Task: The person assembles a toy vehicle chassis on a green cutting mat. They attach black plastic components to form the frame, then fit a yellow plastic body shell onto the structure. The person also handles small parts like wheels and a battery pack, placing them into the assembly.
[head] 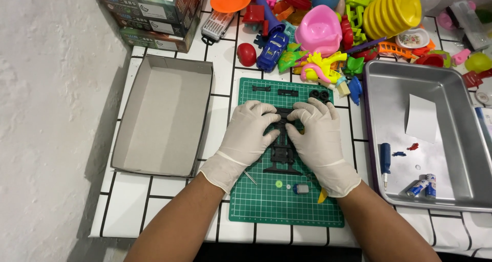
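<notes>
On the green cutting mat (266, 205), black toy chassis (283, 152) lay between both gloved hands; left hand (249, 134) and right hand (318, 136) fingers (297, 114) clenched on its upper end.

We see white tiled table (169, 187): green mat (266, 205) centre, cardboard tray (164, 118) left, metal pan (451, 134) right, toy pile (328, 26) and stacked boxes (154, 11) behind.

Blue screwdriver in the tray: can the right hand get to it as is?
Probably yes. The screwdriver lies in the open tray just right of the right hand, with nothing over it; the hand first has to let go of the black chassis.
</notes>
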